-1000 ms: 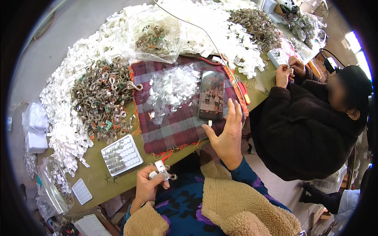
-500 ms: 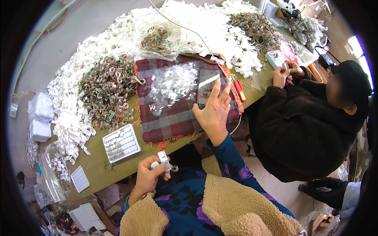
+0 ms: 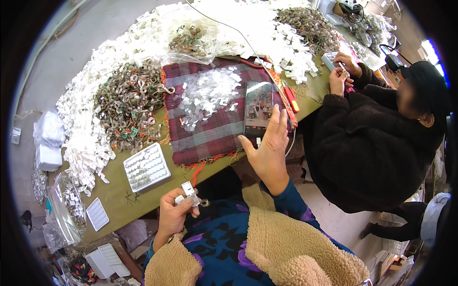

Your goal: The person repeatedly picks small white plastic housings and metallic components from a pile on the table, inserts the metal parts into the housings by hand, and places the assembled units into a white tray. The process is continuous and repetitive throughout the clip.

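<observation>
My left hand (image 3: pixel 172 214) is closed around small white boxes (image 3: pixel 187 188) near the table's front edge. A small brownish ring-like piece (image 3: pixel 204 202) pokes out beside its fingertips. Fingers apart and holding nothing, my right hand (image 3: pixel 268 155) hovers by the lower right edge of a phone (image 3: pixel 258 110); whether a fingertip touches it I cannot tell. The phone lies on a plaid cloth (image 3: pixel 210 143), its screen lit with a picture and a white plug at its lower end. Left of it, a heap of small clear and white pieces (image 3: pixel 210 93) covers part of the cloth.
White boxes (image 3: pixel 81 124) are piled around a mound of brownish rings (image 3: pixel 129 105). A white tray of round pieces (image 3: pixel 147 167) stands left of the cloth, a red-and-yellow cutter (image 3: pixel 291 99) right. At the right, a person in dark clothes (image 3: pixel 367 148) handles small items.
My right hand has drawn back from the phone screen, down and to the right. The phone sits slightly further right in view, and its screen now shows a brighter picture. My left hand keeps its grip.
</observation>
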`<state>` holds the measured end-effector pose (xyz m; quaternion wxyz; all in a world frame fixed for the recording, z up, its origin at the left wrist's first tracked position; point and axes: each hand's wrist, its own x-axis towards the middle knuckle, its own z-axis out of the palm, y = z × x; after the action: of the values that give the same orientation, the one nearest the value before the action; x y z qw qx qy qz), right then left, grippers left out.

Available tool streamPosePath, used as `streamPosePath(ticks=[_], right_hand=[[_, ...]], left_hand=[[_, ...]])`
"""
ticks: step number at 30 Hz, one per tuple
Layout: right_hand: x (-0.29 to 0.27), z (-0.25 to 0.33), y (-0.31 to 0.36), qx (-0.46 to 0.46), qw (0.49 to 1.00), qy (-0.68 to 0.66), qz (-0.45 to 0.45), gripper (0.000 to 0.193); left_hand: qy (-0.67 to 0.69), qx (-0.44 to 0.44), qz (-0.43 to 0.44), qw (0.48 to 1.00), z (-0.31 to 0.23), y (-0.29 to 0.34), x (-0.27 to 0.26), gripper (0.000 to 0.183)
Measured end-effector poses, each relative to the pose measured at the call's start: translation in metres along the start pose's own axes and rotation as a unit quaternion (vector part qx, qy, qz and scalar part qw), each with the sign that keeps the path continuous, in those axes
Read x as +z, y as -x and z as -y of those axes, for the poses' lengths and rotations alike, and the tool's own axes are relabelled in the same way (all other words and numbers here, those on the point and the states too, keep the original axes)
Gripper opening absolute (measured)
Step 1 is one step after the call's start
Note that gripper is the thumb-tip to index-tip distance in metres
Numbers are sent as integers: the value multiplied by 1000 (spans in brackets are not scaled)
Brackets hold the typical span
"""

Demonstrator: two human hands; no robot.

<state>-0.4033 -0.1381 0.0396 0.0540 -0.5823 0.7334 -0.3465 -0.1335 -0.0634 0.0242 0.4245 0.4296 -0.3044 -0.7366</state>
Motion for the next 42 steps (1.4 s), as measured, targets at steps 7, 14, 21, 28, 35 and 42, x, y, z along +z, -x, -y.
streamPosePath(ticks=[7, 14, 21, 28, 35, 42], right_hand=[[7, 21, 22, -208, 952, -224, -24, 83], [66, 40, 23, -220, 891, -380, 116, 61], [81, 37, 18, -231, 905, -346, 93, 38], [78, 36, 17, -222, 908, -336, 112, 36], [82, 37, 20, -253, 910, -315, 89, 27], [91, 37, 24, -279, 918, -272, 69, 16]], left_hand=[[19, 30, -25, 999, -2, 1, 3, 25], [19, 114, -52, 992, -8, 31, -12, 26], [95, 130, -150, 975, 0, 55, -11, 28], [90, 150, -129, 976, 7, 44, -9, 28], [79, 147, -68, 984, 15, 52, -25, 28], [73, 148, -72, 984, 28, 62, -39, 28]])
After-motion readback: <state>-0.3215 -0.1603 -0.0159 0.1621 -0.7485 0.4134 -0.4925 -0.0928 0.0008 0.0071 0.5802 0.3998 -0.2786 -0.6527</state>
